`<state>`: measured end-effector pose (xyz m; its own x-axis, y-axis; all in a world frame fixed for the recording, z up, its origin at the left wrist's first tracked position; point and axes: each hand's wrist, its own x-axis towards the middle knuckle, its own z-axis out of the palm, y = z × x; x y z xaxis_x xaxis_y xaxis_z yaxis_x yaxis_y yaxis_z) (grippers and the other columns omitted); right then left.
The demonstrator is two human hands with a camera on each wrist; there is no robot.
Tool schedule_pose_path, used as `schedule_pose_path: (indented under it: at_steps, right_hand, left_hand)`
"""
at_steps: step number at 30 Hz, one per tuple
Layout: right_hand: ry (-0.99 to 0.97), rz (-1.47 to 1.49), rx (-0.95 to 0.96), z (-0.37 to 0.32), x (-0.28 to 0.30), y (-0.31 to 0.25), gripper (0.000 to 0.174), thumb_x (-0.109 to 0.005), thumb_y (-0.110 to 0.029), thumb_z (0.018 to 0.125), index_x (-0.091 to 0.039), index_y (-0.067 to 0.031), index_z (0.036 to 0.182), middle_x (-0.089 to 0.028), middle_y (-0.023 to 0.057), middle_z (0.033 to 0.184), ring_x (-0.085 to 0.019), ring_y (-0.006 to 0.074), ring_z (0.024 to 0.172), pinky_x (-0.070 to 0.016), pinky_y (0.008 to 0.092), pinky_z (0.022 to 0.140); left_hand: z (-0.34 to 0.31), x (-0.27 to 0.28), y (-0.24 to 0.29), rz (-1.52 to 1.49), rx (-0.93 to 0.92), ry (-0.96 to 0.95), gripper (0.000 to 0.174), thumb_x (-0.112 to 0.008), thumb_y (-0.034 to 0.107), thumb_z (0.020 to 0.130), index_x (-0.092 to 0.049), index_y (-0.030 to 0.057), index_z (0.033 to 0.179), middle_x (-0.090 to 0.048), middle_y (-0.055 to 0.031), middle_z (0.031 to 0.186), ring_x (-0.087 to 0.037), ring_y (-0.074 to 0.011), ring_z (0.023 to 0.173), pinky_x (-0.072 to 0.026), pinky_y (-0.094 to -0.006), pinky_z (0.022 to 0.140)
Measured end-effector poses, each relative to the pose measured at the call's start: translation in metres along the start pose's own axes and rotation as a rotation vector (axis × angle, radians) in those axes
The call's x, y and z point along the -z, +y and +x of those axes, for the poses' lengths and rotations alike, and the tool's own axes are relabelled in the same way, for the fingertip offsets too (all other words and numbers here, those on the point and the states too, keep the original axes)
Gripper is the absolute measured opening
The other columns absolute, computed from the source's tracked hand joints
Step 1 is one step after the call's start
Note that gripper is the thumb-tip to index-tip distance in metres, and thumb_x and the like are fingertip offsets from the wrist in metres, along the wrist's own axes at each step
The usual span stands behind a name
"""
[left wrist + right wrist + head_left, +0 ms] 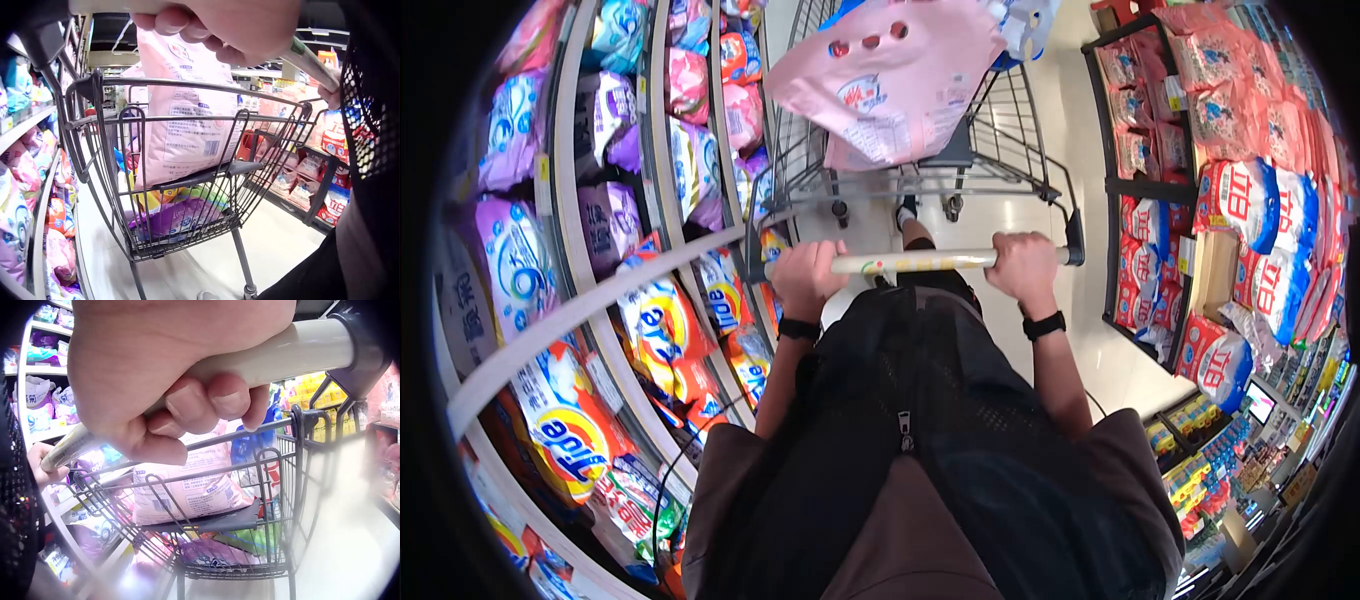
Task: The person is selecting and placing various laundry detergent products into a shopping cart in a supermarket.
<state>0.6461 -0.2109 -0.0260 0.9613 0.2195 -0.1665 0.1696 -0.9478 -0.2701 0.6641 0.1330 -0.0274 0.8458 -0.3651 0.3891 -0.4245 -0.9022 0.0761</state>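
Both hands grip the pale handle bar (pixel 915 262) of a wire shopping cart (pixel 187 250). My left hand (pixel 808 277) curls round its left part, and my right hand (pixel 1024 268) holds it near the right end. In the right wrist view the fingers of the right hand (pixel 181 394) wrap under the bar. A large pink printed bag (pixel 890 85) stands in the cart beyond the handle. Below it, seen through the wires, lie a purple bag (pixel 178 219) and other colourful packs. A blue bag (pixel 253 447) is beside the pink one.
Shelves of detergent bags, with orange Tide bags (pixel 570 430) among them, run close along the left. On the right stands a rack of red, white and blue bags (pixel 1238 205). Pale floor (pixel 1080 340) lies between the cart and that rack.
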Motion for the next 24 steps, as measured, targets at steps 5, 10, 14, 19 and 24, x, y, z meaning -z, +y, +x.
schedule_pose_path:
  at_steps: [5, 10, 14, 19, 24]
  right_hand:
    - [-0.022, 0.016, 0.030, 0.065, 0.018, 0.024, 0.011, -0.069, -0.020, 0.062, -0.065, -0.0107, 0.067, -0.065, 0.0117, 0.061, -0.066, 0.0307, 0.058, -0.0515, 0.0416, 0.062]
    - [-0.018, 0.042, 0.046, 0.129, 0.033, 0.043, 0.011, -0.070, -0.020, 0.063, -0.066, -0.0107, 0.065, -0.065, 0.0115, 0.060, -0.066, 0.0290, 0.058, -0.0515, 0.0399, 0.062]
    - [0.026, 0.045, 0.074, 0.173, 0.036, 0.057, 0.010, -0.070, -0.019, 0.063, -0.066, -0.0106, 0.064, -0.065, 0.0109, 0.060, -0.066, 0.0290, 0.057, -0.0511, 0.0393, 0.062]
    - [-0.011, 0.033, 0.089, 0.230, 0.050, 0.073, 0.008, -0.069, -0.019, 0.064, -0.069, -0.0108, 0.066, -0.067, 0.0121, 0.061, -0.067, 0.0307, 0.058, -0.0523, 0.0408, 0.062]
    - [-0.089, -0.005, 0.098, 0.281, 0.063, 0.099, 0.011, -0.068, -0.020, 0.066, -0.073, -0.0115, 0.070, -0.070, 0.0129, 0.066, -0.070, 0.0308, 0.062, -0.0533, 0.0418, 0.064]
  left_hand:
    - [0.049, -0.027, -0.019, 0.000, 0.046, -0.067, 0.030, -0.076, 0.021, 0.077, -0.051, 0.0166, 0.062, -0.047, -0.0033, 0.058, -0.051, -0.0258, 0.052, -0.0381, -0.0399, 0.053]
    - [0.102, -0.049, -0.035, 0.072, 0.070, -0.036, 0.034, -0.075, 0.025, 0.078, -0.048, 0.0173, 0.061, -0.047, -0.0026, 0.058, -0.052, -0.0248, 0.054, -0.0400, -0.0401, 0.053]
    - [0.141, -0.064, -0.047, 0.104, 0.112, -0.054, 0.034, -0.076, 0.027, 0.078, -0.049, 0.0156, 0.062, -0.049, -0.0044, 0.059, -0.052, -0.0273, 0.055, -0.0411, -0.0409, 0.054]
    - [0.191, -0.074, -0.061, 0.065, 0.180, -0.170, 0.029, -0.076, 0.025, 0.077, -0.054, 0.0110, 0.064, -0.058, -0.0090, 0.061, -0.059, -0.0319, 0.060, -0.0447, -0.0445, 0.060]
    - [0.244, -0.077, -0.059, -0.016, 0.341, -0.422, 0.020, -0.078, 0.024, 0.072, -0.069, 0.0071, 0.068, -0.066, -0.0161, 0.067, -0.067, -0.0361, 0.068, -0.0516, -0.0480, 0.064]
